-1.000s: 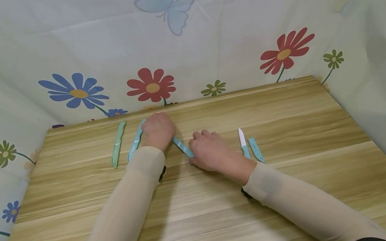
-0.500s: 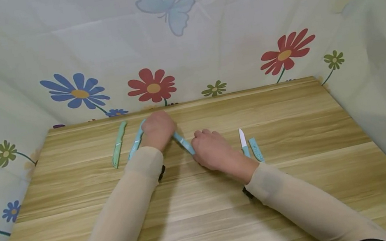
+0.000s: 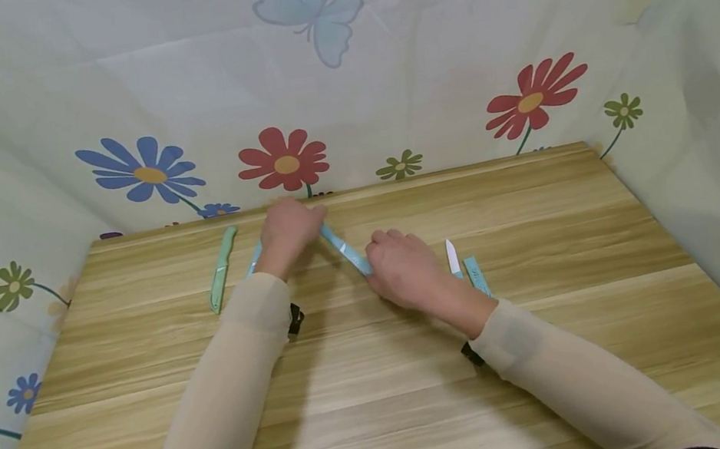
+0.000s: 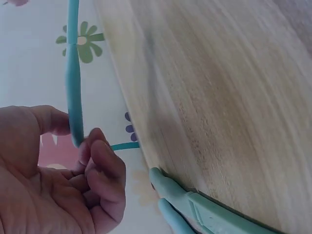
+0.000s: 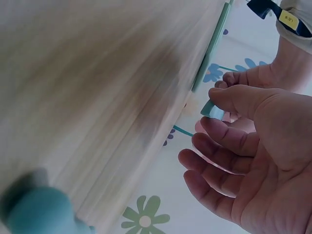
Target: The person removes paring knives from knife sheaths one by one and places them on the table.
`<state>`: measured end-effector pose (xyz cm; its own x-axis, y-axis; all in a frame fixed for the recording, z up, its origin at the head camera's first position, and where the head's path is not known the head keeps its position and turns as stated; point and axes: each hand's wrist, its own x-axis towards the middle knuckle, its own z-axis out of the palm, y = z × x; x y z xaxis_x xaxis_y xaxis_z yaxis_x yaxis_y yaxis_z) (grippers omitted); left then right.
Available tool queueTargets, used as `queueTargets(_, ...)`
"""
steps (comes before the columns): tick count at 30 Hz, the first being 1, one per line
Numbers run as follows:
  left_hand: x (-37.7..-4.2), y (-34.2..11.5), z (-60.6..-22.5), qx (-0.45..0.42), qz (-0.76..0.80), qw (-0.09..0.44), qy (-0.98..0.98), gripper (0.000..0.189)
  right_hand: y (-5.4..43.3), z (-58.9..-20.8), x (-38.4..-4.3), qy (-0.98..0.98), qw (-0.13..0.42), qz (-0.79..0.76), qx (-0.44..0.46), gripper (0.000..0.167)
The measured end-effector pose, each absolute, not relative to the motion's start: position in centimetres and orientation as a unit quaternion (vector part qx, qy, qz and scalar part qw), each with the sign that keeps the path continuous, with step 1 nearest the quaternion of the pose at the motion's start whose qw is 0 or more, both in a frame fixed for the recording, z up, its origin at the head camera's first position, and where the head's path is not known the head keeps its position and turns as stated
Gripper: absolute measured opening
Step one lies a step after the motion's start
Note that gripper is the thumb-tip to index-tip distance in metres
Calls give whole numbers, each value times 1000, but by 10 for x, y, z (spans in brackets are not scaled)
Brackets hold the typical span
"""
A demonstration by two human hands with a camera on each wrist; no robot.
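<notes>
Both hands hold one blue sheathed paring knife [image 3: 344,246], stretched slantwise between them over the wooden table. My left hand [image 3: 289,229] pinches the handle's end between thumb and fingers; in the left wrist view the handle [image 4: 74,92] points away from the curled fingers [image 4: 105,161]. At the other end, my right hand [image 3: 407,268] pinches the sheath tip [image 5: 210,110] between thumb and index finger, the other fingers loosely bent. A second blue knife [image 3: 254,259] lies partly hidden under the left hand. Left of it lies a green sheathed knife [image 3: 223,272].
Right of the right hand, an unsheathed knife with a white blade [image 3: 452,256] lies beside its blue sheath [image 3: 476,277], partly covered by the forearm. The wooden table [image 3: 374,409] meets a flower-print curtain [image 3: 437,89] at its back and sides.
The left hand has shifted toward the back of the table and the right hand slightly to the right, carrying the knife with them. More of the knife now shows between the hands.
</notes>
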<state>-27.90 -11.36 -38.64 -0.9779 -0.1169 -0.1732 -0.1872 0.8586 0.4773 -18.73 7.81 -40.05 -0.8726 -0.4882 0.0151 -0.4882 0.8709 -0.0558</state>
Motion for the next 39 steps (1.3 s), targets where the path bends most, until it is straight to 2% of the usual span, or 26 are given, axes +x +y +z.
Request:
queueTargets(8, -282, -124, -389, -68, 378, 51, 922, 39, 88, -398, -191, -967, 12, 44, 249, 26)
queueTargets(13, -277, -129, -388, -72, 473, 75, 875, 30, 96, -395, -192, -968, 14, 63, 243, 24)
queueTargets(18, -267, -132, -387, -76, 556, 103, 821, 34, 105, -394, -194, -968, 13, 98, 231, 22)
queueTargets(30, -243, -137, -392, -69, 662, 161, 729, 31, 125, -396, -196, -963, 17, 169, 209, 22)
queueTargets(39, -222, -138, -395, -69, 709, 172, 680, 34, 138, -398, -195, -952, 21, 219, 214, 22)
